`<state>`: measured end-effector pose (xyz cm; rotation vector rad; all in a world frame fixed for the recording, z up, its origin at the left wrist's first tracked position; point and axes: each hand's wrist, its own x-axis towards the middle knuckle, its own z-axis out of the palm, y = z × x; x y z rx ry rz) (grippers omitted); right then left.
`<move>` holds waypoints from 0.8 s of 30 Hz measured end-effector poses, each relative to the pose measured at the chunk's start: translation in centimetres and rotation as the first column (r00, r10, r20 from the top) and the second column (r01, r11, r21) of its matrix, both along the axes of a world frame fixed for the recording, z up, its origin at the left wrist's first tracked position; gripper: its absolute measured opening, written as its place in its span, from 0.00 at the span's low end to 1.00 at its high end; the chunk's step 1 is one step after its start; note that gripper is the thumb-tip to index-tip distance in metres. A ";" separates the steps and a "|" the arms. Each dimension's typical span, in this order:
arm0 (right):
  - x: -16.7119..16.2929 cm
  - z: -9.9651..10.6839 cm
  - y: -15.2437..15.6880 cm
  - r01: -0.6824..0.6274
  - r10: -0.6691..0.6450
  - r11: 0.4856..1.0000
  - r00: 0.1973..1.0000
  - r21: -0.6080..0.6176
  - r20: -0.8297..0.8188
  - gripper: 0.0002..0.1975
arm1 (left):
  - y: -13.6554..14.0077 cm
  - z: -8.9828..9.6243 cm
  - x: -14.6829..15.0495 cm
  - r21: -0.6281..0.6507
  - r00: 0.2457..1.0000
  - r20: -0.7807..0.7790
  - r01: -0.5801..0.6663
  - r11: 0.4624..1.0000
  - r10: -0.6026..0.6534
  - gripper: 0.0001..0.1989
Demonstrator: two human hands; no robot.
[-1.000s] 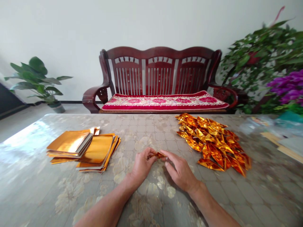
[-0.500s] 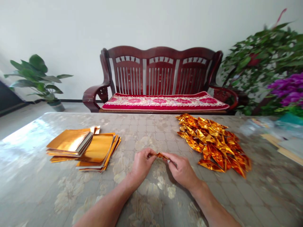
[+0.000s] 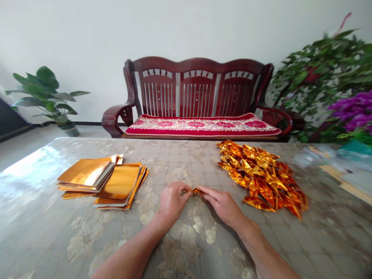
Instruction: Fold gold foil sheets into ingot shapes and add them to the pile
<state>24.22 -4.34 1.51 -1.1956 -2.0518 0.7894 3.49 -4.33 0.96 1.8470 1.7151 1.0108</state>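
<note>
Between my two hands, above the middle of the table, is a small folded piece of gold foil paper point(image 3: 196, 191). My left hand point(image 3: 173, 199) pinches its left end between thumb and fingers. My right hand point(image 3: 222, 203) grips the right end, with the fingers lying along it; the fingers cover much of that end. To the right lies a heap of folded gold foil pieces point(image 3: 261, 174) with pointed ends. Flat gold paper sheets point(image 3: 120, 184) are piled in overlapping stacks on the left.
A patterned cover lies over the table point(image 3: 116, 240). Clear plastic bags point(image 3: 315, 155) and pale flat sheets point(image 3: 357, 184) lie at the right edge. Beyond the table stands a dark red wooden bench point(image 3: 197, 87), with a potted plant point(image 3: 48, 95) to its left and purple flowers point(image 3: 353, 110) at right.
My right hand's fingers have shifted and straightened along the folded foil paper. The left hand keeps its pinch with barely any movement. Heap and stacks look the same.
</note>
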 end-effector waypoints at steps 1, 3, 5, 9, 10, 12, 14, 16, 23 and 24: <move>0.0 -0.1 0.0 0.017 -0.017 1.000 1.000 0.005 -0.002 0.17 | 0.0 0.0 0.0 0.024 1.000 -0.005 0.000 1.000 0.000 0.02; -0.1 -0.2 0.0 0.058 -0.058 0.998 0.998 0.024 -0.004 0.16 | 0.0 -0.1 0.0 0.044 1.000 -0.002 0.016 0.999 -0.016 0.03; -0.3 -0.4 0.0 0.095 -0.095 0.994 0.995 0.046 -0.005 0.16 | 0.0 -0.2 0.1 0.039 0.999 0.021 0.048 0.998 -0.049 0.05; -0.5 -0.7 -0.2 0.132 -0.133 0.987 0.991 0.086 0.000 0.15 | 0.2 -0.2 0.4 0.023 0.988 0.116 0.096 0.995 -0.098 0.06; -0.5 -0.7 -0.3 0.140 -0.141 0.985 0.990 0.096 0.001 0.14 | 0.2 -0.2 0.5 0.011 0.985 0.144 0.099 0.995 -0.099 0.05; -0.5 -0.8 -0.3 0.162 -0.163 0.981 0.987 0.107 0.002 0.14 | 0.3 -0.2 0.6 -0.022 0.975 0.204 0.096 0.995 -0.090 0.06; -0.5 -0.8 -0.3 0.196 -0.197 0.975 0.980 0.108 -0.003 0.15 | 0.4 -0.4 0.6 -0.043 0.958 0.273 0.098 0.994 -0.082 0.08; -0.4 -0.9 -0.2 0.232 -0.232 0.967 0.973 0.106 -0.014 0.15 | 0.4 -0.6 0.6 -0.042 0.932 0.348 0.119 0.992 -0.097 0.12; -0.2 -0.9 0.0 0.272 -0.271 0.955 0.962 0.121 -0.026 0.15 | 0.4 -1.5 0.9 -0.096 0.798 0.596 0.178 0.979 -0.087 0.17; -0.3 -0.9 0.0 0.272 -0.271 0.954 0.962 0.124 -0.024 0.15 | 0.5 -1.5 1.0 -0.109 0.785 0.616 0.173 0.979 -0.070 0.16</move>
